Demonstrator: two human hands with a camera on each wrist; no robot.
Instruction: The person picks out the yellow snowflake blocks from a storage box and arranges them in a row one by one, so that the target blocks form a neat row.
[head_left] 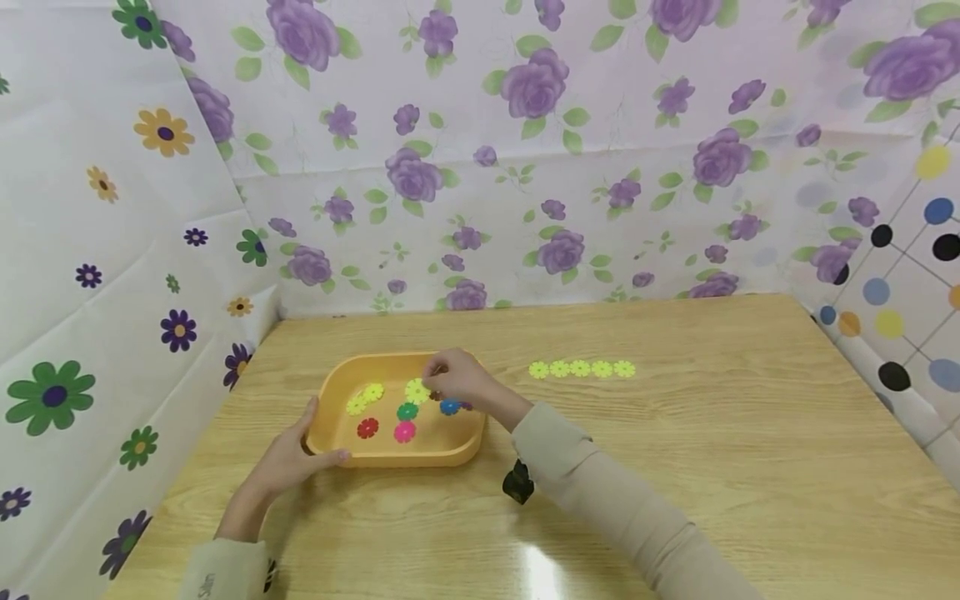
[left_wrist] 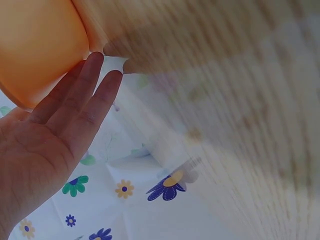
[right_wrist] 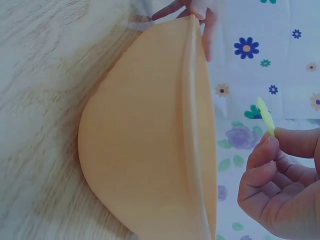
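Thumb and fingertips of my right hand pinch a yellow-green flower-shaped plastic disc above the tray. In the right wrist view that disc appears edge-on, level with the tray's rim or higher. My left hand holds the orange-yellow tray at its front left corner. Its thumb lies on the rim, and its other fingers extend along the outer wall. Inside the tray are yellow discs, a red disc, a pink disc, a green disc and a blue disc. My right hand partly covers others.
Right of the tray, several yellow-green discs lie in a straight row on the wooden table. Flower-printed sheets stand behind and at the left. A small black object shows beneath the right wrist.
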